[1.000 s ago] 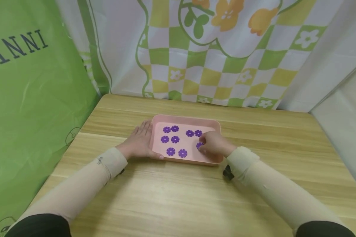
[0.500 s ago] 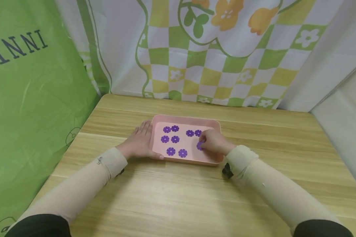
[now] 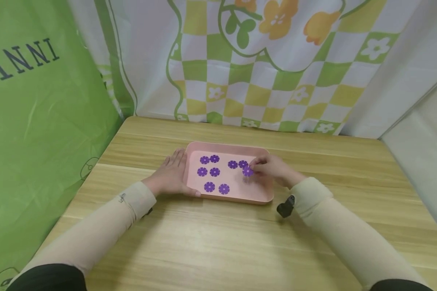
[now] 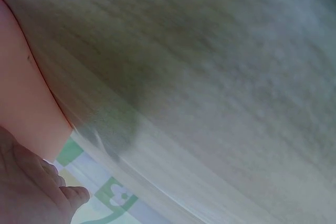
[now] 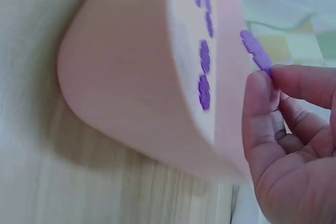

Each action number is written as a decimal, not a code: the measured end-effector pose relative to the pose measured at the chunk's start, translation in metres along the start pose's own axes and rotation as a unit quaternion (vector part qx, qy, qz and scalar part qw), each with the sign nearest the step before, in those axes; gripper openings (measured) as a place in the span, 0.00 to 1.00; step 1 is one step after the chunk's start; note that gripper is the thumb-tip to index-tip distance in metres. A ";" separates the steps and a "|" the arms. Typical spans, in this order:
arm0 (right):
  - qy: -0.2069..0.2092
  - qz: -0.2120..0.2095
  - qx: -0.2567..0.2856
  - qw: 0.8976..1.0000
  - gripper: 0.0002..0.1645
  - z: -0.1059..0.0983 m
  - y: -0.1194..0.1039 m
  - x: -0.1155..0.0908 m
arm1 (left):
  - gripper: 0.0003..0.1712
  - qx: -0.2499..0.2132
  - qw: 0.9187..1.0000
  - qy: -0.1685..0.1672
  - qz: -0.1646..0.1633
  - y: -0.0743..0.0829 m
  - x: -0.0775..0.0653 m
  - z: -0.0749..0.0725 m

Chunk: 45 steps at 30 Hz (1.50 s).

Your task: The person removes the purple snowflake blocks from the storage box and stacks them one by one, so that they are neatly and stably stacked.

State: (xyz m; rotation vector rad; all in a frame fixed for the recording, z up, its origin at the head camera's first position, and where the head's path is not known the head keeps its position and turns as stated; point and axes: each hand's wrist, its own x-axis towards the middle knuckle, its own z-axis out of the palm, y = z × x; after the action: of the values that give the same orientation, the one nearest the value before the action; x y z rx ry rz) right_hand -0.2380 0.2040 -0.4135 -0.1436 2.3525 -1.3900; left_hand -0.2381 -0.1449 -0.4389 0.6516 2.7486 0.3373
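Note:
A shallow pink tray (image 3: 236,199) stands on the wooden table, with several purple flower-shaped discs (image 3: 215,172) lying flat inside it. My right hand (image 3: 273,167) pinches one purple notched disc (image 3: 247,171) between thumb and finger, raised over the right part of the tray. In the right wrist view that disc (image 5: 256,51) appears nearly edge-on at the fingertips. My left hand (image 3: 169,173) rests along the tray's left side, fingers straight and thumb at the front corner. The left wrist view shows part of that hand (image 4: 31,187) beside the tray wall (image 4: 26,87).
The wooden table (image 3: 204,242) reaches out around the tray on every side. A checked floral curtain (image 3: 262,81) hangs behind its far edge. Green cloth (image 3: 40,133) hangs at the left, and a pale sheet (image 3: 422,133) at the right.
My right hand has lifted the pinched disc off the tray floor and moved slightly away and to the right. My left hand has stayed against the tray.

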 end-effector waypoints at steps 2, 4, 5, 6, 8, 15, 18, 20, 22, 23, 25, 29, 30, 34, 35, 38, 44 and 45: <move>0.010 0.006 0.034 0.999 0.16 -0.007 0.004 -0.001 | 0.91 -0.001 1.000 0.000 0.001 0.001 -0.001 -0.001; 0.021 0.007 0.065 0.998 0.17 -0.014 0.009 -0.002 | 0.91 0.001 1.000 0.001 0.000 0.002 -0.002 -0.002; 0.027 0.007 0.075 0.997 0.17 -0.018 0.012 -0.003 | 0.90 0.002 1.000 0.001 0.002 0.002 -0.002 -0.002; 0.031 0.006 0.090 0.995 0.18 -0.021 0.014 -0.003 | 0.90 0.002 1.000 0.002 0.003 0.003 -0.003 -0.002; 0.036 0.008 0.121 0.992 0.17 -0.028 0.018 -0.005 | 0.90 0.003 1.000 0.002 0.004 0.002 -0.003 -0.003; 0.037 0.012 0.178 0.983 0.14 -0.051 0.033 -0.015 | 0.90 0.002 1.000 0.000 0.004 0.003 -0.002 -0.003; 0.044 0.016 0.174 0.984 0.13 -0.060 0.041 -0.021 | 0.91 0.001 1.000 -0.005 0.000 0.002 -0.001 -0.002; 0.051 0.021 0.167 0.984 0.13 -0.065 0.047 -0.023 | 0.91 -0.001 1.000 -0.006 -0.001 0.002 -0.001 -0.001; 0.058 0.029 0.159 0.985 0.14 -0.071 0.053 -0.026 | 0.90 -0.005 1.000 -0.005 -0.001 0.001 -0.001 -0.001; 0.062 0.033 0.155 0.985 0.14 -0.073 0.056 -0.027 | 0.90 -0.005 1.000 -0.004 -0.001 0.001 -0.001 -0.001; 0.069 0.041 0.149 0.986 0.16 -0.079 0.062 -0.028 | 0.90 -0.007 1.000 -0.002 -0.001 0.002 -0.002 -0.002; 0.076 0.054 0.135 0.986 0.18 -0.088 0.073 -0.031 | 0.90 -0.005 1.000 -0.002 -0.002 0.003 -0.002 -0.003; 0.077 0.058 0.133 0.986 0.19 -0.090 0.075 -0.032 | 0.89 -0.006 1.000 0.000 -0.001 0.003 -0.002 -0.003; 0.077 0.073 0.140 0.984 0.21 -0.094 0.081 -0.033 | 0.90 -0.007 1.000 -0.002 -0.003 0.002 -0.001 -0.002; 0.079 0.075 0.144 0.984 0.21 -0.095 0.082 -0.034 | 0.90 -0.007 1.000 -0.003 -0.003 0.002 -0.001 -0.001; 0.087 0.080 0.150 0.982 0.21 -0.099 0.086 -0.035 | 0.90 -0.008 1.000 -0.002 -0.001 0.002 -0.001 -0.001; 0.108 0.090 0.150 0.979 0.15 -0.105 0.092 -0.038 | 0.89 -0.005 1.000 0.004 0.004 0.003 -0.002 -0.002; 0.111 0.092 0.148 0.979 0.15 -0.105 0.093 -0.038 | 0.89 -0.005 1.000 0.005 0.004 0.003 -0.002 -0.002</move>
State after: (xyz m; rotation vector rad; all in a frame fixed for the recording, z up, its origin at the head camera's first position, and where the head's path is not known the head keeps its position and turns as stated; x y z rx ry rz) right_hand -0.2341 0.3470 -0.4376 0.3202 2.2254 -1.7125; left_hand -0.2361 -0.1435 -0.4354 0.6602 2.7525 0.3572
